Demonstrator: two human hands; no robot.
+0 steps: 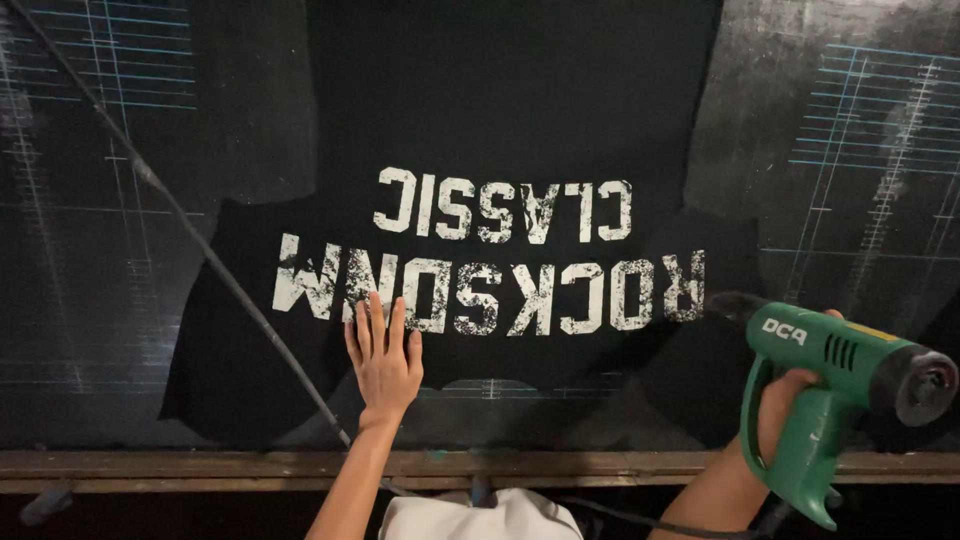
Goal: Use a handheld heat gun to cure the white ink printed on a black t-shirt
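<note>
Green plastic heat gun (840, 385) clamped in right hand (785, 405), nozzle lost against black printed T-shirt (500, 130); left hand (383, 365) flat, fingers spread, on white lettering (480, 290).

Dark worktable (90, 250), faint blue grid lines; worn wooden front edge (200, 468); dim light.

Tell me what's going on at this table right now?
A person has a black garment with white printed lettering spread flat on a dark gridded work surface. The left hand lies open and flat on the fabric at the lettering's edge. The right hand grips a green heat gun, its nozzle aimed at the print's other end. A black cord runs diagonally across the surface.
</note>
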